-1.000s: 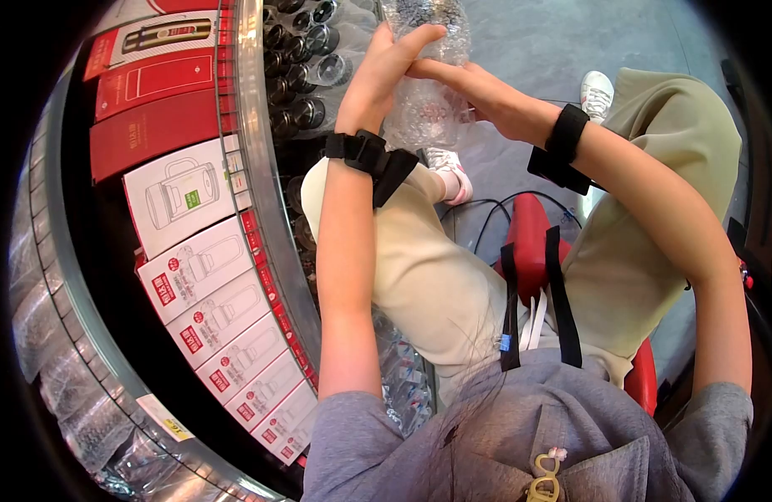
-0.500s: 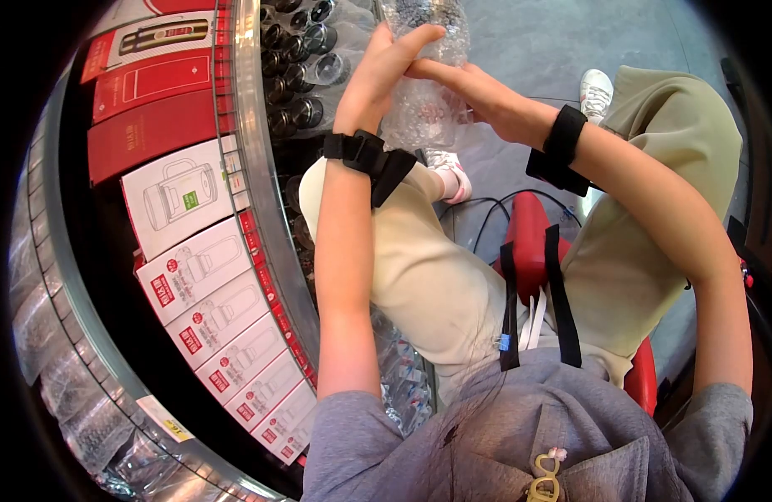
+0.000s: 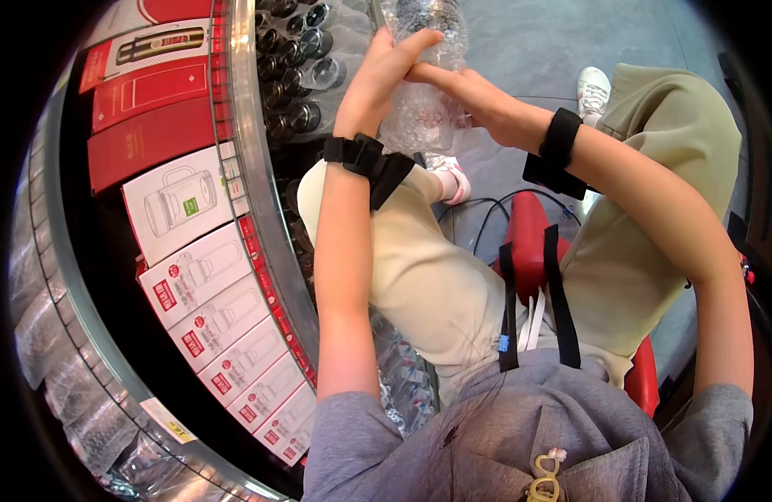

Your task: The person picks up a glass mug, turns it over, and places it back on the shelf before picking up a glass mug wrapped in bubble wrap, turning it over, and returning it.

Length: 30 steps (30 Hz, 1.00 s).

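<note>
A clear, bubble-wrapped, bottle-like item [image 3: 424, 117] stands out at the top of the view, above the floor; what is inside the wrap I cannot make out. My left hand [image 3: 382, 75] grips it from the left, with the thumb stretched across its near side. From the right, my right hand [image 3: 478, 94] presses against the wrap, its fingers reaching toward my left thumb. The two hands meet in front of the item, and some fingertips are hidden. Black straps with small boxes sit on both wrists.
Left of me, a wire-edged shelf [image 3: 273, 167] holds red and white boxes [image 3: 173, 201]. Several dark-lidded, plastic-wrapped bottles [image 3: 302, 75] stand beside my hands. Below me are a red seat [image 3: 528, 234] and a black cable [image 3: 482, 222] on the grey floor. Wrapped goods [image 3: 85, 402] fill the lower left.
Both hands stay on the bubble-wrapped item, which has shifted very slightly left. Otherwise the scene looks the same.
</note>
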{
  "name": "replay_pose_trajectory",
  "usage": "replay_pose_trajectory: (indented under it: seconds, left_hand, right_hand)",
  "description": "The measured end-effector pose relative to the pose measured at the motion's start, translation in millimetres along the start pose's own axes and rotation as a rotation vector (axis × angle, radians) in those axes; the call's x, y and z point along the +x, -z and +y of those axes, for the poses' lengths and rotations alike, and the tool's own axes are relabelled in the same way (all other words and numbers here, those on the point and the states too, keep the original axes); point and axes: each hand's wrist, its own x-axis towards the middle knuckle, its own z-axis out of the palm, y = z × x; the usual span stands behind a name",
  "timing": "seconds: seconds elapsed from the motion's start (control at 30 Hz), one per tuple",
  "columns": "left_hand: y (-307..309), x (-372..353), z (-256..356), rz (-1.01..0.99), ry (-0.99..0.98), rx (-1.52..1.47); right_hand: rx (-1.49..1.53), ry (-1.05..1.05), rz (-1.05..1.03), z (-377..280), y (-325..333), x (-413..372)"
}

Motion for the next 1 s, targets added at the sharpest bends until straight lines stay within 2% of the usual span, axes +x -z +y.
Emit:
replay_pose_trajectory:
  seconds: [0.13,0.27,0.37,0.43,0.63,0.73,0.93,1.0]
  left_hand:
    - [-2.4,-1.9,6.4,-0.037,-0.009,0.007]
    - [-0.9,-0.1,6.4,-0.049,-0.014,-0.005]
    - [0.0,-1.3,2.0,0.029,-0.009,-0.021]
    - [2.4,-1.4,3.0,0.017,-0.015,-0.030]
    - [8.3,-1.2,2.3,0.010,-0.026,-0.058]
    - [8.6,-5.5,6.0,0.015,-0.030,-0.061]
    - [14.0,4.8,-6.5,-0.014,-0.084,-0.117]
    - [14.5,5.7,-8.3,0.002,-0.075,-0.109]
  right_hand:
    - [-0.030,-0.041,0.008,-2.9,2.1,3.5]
    - [-0.045,0.032,-0.026,-5.2,3.7,0.4]
    - [-0.006,0.066,-0.011,-0.9,2.4,4.9]
    - [0.066,0.105,0.043,-0.5,-1.0,7.9]
    - [0.058,0.178,0.003,-3.2,-4.4,3.7]
    - [0.007,0.196,0.011,-5.4,-5.0,3.1]
    - [-0.154,0.159,-0.130,-9.2,1.2,0.5]
    - [-0.127,0.145,-0.095,-7.3,-0.8,4.2]
